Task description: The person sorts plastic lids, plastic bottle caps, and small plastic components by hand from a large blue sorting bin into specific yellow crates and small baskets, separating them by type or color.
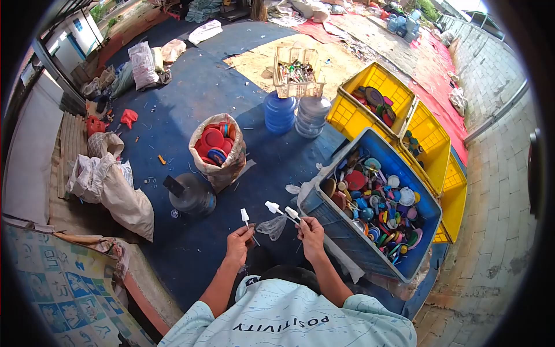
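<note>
My left hand [239,243] is closed on a white spray pump top [244,215], held upright by its thin tube. Two more white pump tops, one farther left [273,206] and one nearer the fingers [292,213], stick out of my right hand [311,236], which pinches their tubes. Both hands are held apart in front of my shirt. Between them, lower down, shows a crumpled clear plastic bag [272,227]. Just right of my right hand stands a large blue crate [312,199] full of mixed coloured caps and lids [376,202].
Yellow crates [430,130] with lids stand behind the blue one. A sack [222,173] of red lids [213,137] sits ahead, beside a grey water jug [193,196]. A basket [298,89] rests on two jugs [280,113]. Filled sacks [124,196] lie left; a block wall [491,162] runs right.
</note>
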`<state>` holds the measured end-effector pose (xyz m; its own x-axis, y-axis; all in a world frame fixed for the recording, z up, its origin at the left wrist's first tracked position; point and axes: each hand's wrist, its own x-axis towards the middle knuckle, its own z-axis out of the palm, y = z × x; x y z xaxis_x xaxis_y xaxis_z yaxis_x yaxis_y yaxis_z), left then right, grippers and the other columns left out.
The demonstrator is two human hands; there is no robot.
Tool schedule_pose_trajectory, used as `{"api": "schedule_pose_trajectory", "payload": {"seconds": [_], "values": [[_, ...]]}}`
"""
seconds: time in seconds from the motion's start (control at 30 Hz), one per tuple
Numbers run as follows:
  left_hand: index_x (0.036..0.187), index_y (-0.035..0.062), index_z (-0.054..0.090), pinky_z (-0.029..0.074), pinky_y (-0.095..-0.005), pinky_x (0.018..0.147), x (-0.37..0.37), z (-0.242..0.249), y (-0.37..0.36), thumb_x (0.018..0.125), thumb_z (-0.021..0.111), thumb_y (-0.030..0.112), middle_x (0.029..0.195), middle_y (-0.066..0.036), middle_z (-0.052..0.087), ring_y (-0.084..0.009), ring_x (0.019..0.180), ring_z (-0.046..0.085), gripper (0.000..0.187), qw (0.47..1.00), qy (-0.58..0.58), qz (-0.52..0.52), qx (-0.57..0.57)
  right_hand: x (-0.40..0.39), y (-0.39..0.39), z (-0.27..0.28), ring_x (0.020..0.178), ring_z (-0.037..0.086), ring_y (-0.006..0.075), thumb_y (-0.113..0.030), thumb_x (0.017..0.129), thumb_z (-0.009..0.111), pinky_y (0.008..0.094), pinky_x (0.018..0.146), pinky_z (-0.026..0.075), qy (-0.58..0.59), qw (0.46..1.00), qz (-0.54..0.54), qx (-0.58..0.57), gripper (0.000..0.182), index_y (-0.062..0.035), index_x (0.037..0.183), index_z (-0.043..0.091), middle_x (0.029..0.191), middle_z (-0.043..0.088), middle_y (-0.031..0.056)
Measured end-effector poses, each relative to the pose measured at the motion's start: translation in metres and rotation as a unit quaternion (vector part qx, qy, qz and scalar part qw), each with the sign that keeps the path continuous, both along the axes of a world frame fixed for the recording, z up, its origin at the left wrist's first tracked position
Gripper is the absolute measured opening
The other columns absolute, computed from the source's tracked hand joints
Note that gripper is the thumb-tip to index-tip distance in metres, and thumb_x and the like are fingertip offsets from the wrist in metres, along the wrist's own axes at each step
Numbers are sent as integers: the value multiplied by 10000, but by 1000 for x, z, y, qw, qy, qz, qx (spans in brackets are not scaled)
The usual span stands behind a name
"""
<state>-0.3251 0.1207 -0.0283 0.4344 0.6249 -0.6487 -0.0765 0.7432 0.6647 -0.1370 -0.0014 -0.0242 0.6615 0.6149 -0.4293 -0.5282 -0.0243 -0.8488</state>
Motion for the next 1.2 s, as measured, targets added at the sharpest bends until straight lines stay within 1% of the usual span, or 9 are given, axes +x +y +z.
{"api": "schedule_pose_trajectory", "payload": {"seconds": [0.13, 0.27, 0.43, 0.6, 0.67, 0.73, 0.83, 1.03, 1.2], "values": [[1010, 58, 705, 430, -190, 561, -41, 2, 63, 847, 704, 132, 793, 26, 642, -41, 605, 525, 179, 998, 26, 49, 39, -17, 49, -3, 538, 451, 60, -139, 971, 522, 212, 478, 374, -12, 999, 23, -29, 115, -28, 1004, 522, 754, 558, 51], [989, 48, 710, 420, -192, 555, -47, -6, 106, 837, 717, 135, 794, 10, 645, -42, 605, 508, 175, 993, 21, 106, 45, -8, 96, -3, 526, 445, 57, -157, 978, 510, 209, 468, 366, -36, 997, 43, -46, 134, -29, 1018, 510, 715, 523, 29], [969, 41, 710, 411, -190, 554, -20, -4, 135, 829, 725, 139, 782, 4, 647, -42, 592, 500, 172, 990, 12, 134, 36, 17, 164, -17, 518, 436, 58, -174, 981, 505, 213, 462, 358, -35, 996, 66, -52, 135, -49, 1031, 494, 693, 492, 14], [932, 35, 700, 393, -192, 537, 17, -15, 165, 811, 741, 144, 772, 0, 654, -42, 571, 497, 168, 989, 28, 143, 17, 53, 247, -40, 502, 402, 56, -215, 991, 495, 219, 449, 337, 17, 995, 97, -11, 152, -65, 1013, 483, 671, 445, -1], [951, 41, 698, 401, -197, 548, 32, -29, 187, 824, 722, 128, 800, 4, 661, -43, 588, 509, 156, 989, 42, 141, 19, 74, 277, -50, 498, 394, 57, -229, 994, 490, 219, 444, 333, 33, 993, 110, 2, 163, -68, 1015, 483, 667, 431, -3], [945, 47, 695, 408, -195, 568, 63, -31, 215, 829, 716, 135, 814, 8, 663, -39, 599, 516, 147, 988, 73, 136, 12, 104, 307, -49, 477, 370, 56, -248, 1000, 479, 222, 434, 325, 54, 993, 102, -1, 180, -68, 1017, 489, 651, 414, -9], [944, 50, 692, 414, -192, 577, 120, -21, 265, 824, 723, 149, 813, 8, 662, -35, 604, 518, 158, 993, 48, 91, 48, 162, 338, -50, 458, 347, 54, -254, 1005, 466, 223, 428, 318, 19, 995, 94, 38, 194, -63, 1024, 497, 633, 399, -15], [958, 43, 682, 433, -195, 592, 240, 1, 357, 831, 720, 163, 814, 7, 660, -37, 637, 541, 179, 993, 36, -15, 108, 280, 356, -57, 451, 354, 42, -257, 1014, 437, 212, 406, 320, -13, 999, -34, -18, 222, -51, 1038, 517, 633, 393, -23], [954, 51, 676, 474, -209, 623, 330, -18, 404, 846, 707, 146, 832, 2, 663, -62, 682, 591, 147, 995, -4, -84, 47, 339, 350, -60, 458, 362, 38, -276, 1019, 420, 209, 413, 330, 1, 988, -138, -63, 229, -67, 1037, 510, 627, 402, -30]]}}
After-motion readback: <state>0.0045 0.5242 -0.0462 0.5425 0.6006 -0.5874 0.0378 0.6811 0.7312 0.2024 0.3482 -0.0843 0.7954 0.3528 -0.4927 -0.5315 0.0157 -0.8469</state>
